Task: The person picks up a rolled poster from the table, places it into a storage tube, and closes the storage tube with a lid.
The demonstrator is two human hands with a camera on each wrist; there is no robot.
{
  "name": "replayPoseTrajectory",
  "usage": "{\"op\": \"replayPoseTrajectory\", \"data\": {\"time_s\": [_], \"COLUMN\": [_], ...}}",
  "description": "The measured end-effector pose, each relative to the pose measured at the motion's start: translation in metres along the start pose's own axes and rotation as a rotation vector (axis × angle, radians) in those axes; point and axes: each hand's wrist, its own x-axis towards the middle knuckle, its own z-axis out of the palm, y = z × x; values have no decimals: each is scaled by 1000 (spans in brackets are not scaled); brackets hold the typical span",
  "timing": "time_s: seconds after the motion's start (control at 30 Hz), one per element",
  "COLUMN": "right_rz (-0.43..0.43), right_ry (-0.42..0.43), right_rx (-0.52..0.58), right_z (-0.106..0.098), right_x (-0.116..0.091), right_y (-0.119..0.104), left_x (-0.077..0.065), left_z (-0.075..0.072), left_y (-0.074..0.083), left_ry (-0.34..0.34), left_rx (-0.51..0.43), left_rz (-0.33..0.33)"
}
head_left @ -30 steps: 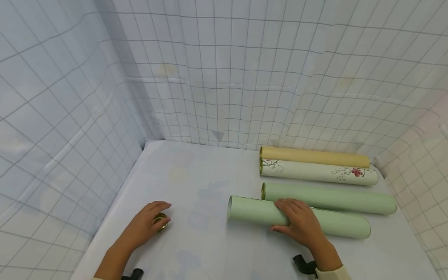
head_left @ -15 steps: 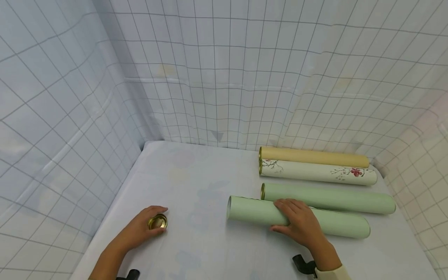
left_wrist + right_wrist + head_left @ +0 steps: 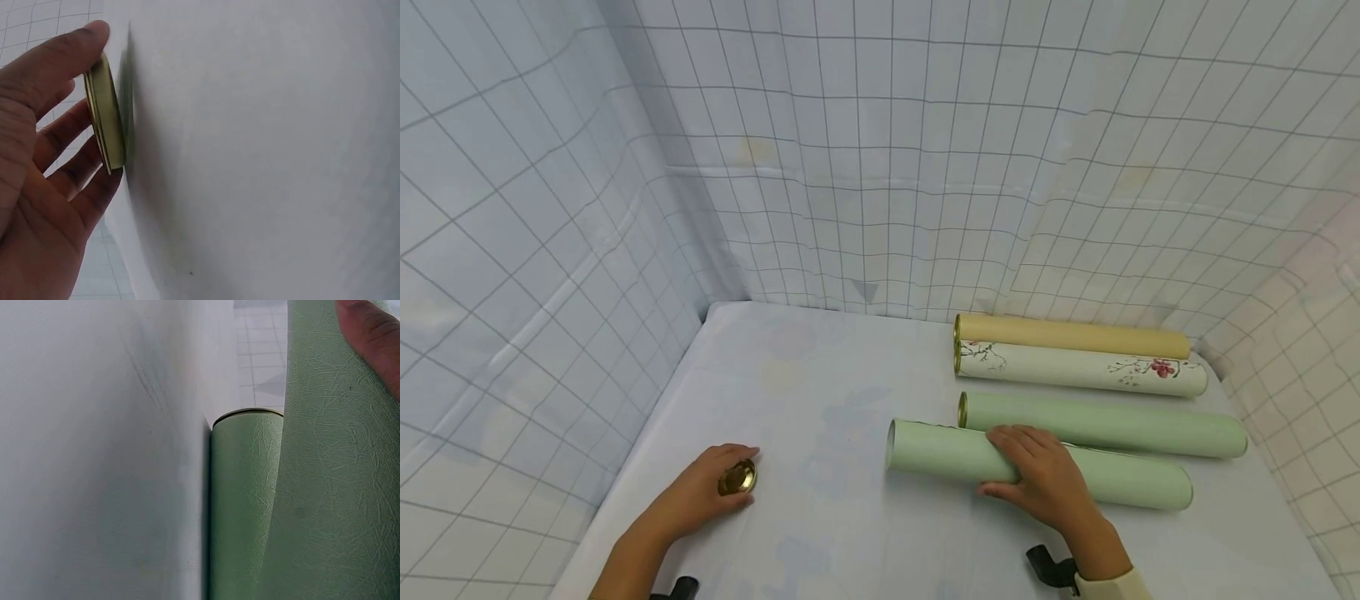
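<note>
My left hand (image 3: 696,485) holds a round gold metal lid (image 3: 741,477) by its edge, low over the white table. In the left wrist view the lid (image 3: 107,119) stands on edge in the picture, between the thumb and the fingertips, with its shadow close beside it. My right hand (image 3: 1047,479) grips a light green paper tube (image 3: 928,450) from above, near its middle. The left end of this tube is uncapped and shows a pale opening. Textured green wrapping covers the tube (image 3: 337,462) in the right wrist view, where only part of a finger shows.
Right behind the held tube lies a second green tube (image 3: 1120,425) with a gold-rimmed end. Farther back are a white tube with printed blossoms (image 3: 1052,367) and a yellow tube (image 3: 1075,335), side by side. Gridded white curtains (image 3: 865,167) surround the table (image 3: 820,367).
My left hand has shifted slightly down and left, and its fingers have turned the lid so that its face now tilts differently. The right hand and the green tube stay in place.
</note>
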Motion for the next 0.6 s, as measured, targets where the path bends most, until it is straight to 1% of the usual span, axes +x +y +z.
{"op": "replayPoseTrajectory", "data": {"time_s": [0.07, 0.1, 0.2, 0.33, 0.37, 0.47, 0.6], "right_rz": [10, 13, 4, -15, -15, -11, -11], "right_ry": [-12, -16, -5, 21, 23, 25, 22], "right_rx": [-1, -2, -9, -13, -13, -3, 7], "right_z": [-1, -1, -1, 0, 1, 1, 1], "right_x": [0, 0, -1, -1, -1, -1, -1], "right_y": [-1, -1, 0, 1, 2, 1, 0], "left_x": [1, 2, 8, 18, 21, 31, 45], "left_z": [0, 0, 1, 5, 7, 13, 22], "left_y": [2, 4, 13, 27, 31, 42, 60], "left_ry": [17, 28, 71, 132, 141, 148, 133], "left_rx": [-12, -16, -40, -103, -123, -184, -293], "left_rz": [-6, 6, 73, 174, 189, 215, 232]}}
